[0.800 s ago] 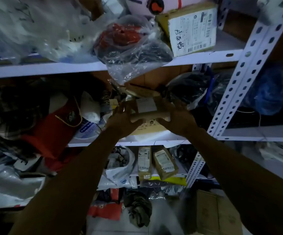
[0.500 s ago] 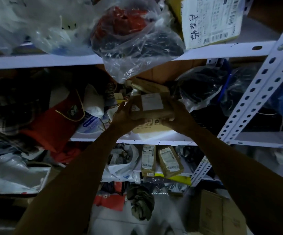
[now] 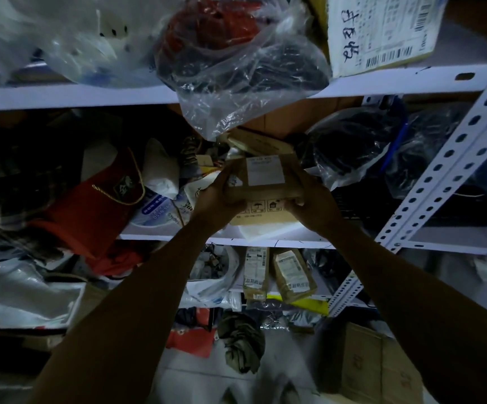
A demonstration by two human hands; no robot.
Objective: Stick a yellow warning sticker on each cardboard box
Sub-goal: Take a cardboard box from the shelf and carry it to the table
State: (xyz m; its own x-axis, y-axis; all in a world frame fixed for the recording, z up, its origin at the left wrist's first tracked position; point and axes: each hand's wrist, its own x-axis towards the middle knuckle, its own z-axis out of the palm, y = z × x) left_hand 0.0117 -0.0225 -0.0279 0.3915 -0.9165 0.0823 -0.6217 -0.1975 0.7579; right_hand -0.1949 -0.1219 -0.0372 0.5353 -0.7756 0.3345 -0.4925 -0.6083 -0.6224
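A small brown cardboard box (image 3: 265,177) with a white shipping label on top is held level over the middle shelf. My left hand (image 3: 217,199) grips its left end and my right hand (image 3: 313,196) grips its right end. Directly under it lies a second, paler cardboard box (image 3: 265,215) with printed handling symbols, resting on a white foam sheet (image 3: 271,230). No yellow sticker shows on either box. Two more labelled boxes (image 3: 293,272) lean on the lower shelf.
The white metal shelf (image 3: 178,237) is crowded: a red bag (image 3: 90,211) at left, dark plastic bags (image 3: 350,147) at right, a clear bag (image 3: 236,68) hanging from the shelf above. A perforated upright (image 3: 440,173) runs diagonally at right. Larger cardboard boxes (image 3: 376,365) stand on the floor.
The view has moved closer to the shelf. Both hands have lifted the small box slightly and turned its labelled top more toward me, above the paler box.
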